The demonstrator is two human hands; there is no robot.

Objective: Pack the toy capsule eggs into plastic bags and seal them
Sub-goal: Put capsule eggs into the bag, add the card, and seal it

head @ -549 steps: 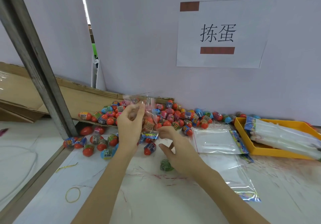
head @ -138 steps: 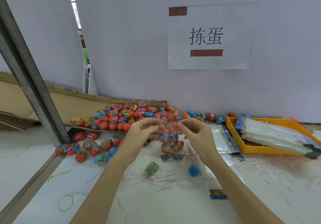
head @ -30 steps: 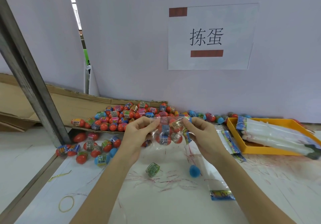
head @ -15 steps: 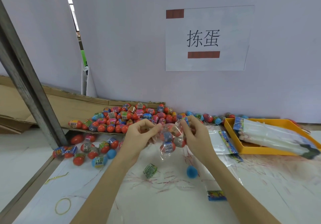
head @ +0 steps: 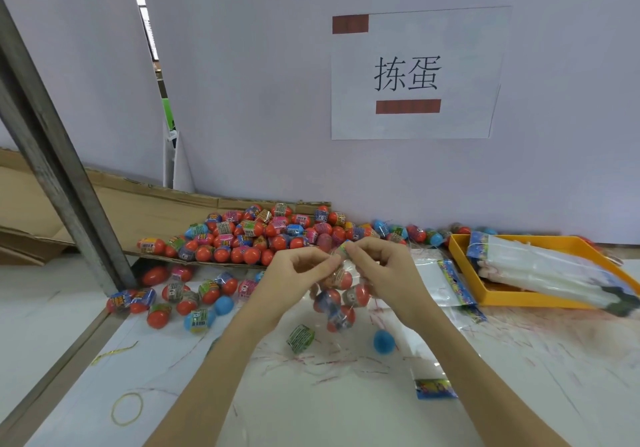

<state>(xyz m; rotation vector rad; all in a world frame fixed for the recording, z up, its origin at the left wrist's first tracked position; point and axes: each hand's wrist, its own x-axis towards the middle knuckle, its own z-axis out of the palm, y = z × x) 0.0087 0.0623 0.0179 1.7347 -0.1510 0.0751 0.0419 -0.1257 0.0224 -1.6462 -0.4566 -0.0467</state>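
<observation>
Left hand (head: pixel 294 275) and right hand (head: pixel 384 273) — fingertips together, raised — pinch the top of the hanging bag of eggs (head: pixel 337 299).

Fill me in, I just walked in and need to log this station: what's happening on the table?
A person is packing toy capsule eggs. Both the left hand and right hand pinch the top of a clear plastic bag holding several eggs, lifted above the table, apparently closing it. A big pile of loose eggs waits behind, and empty bags fill the yellow tray to the right.
</observation>
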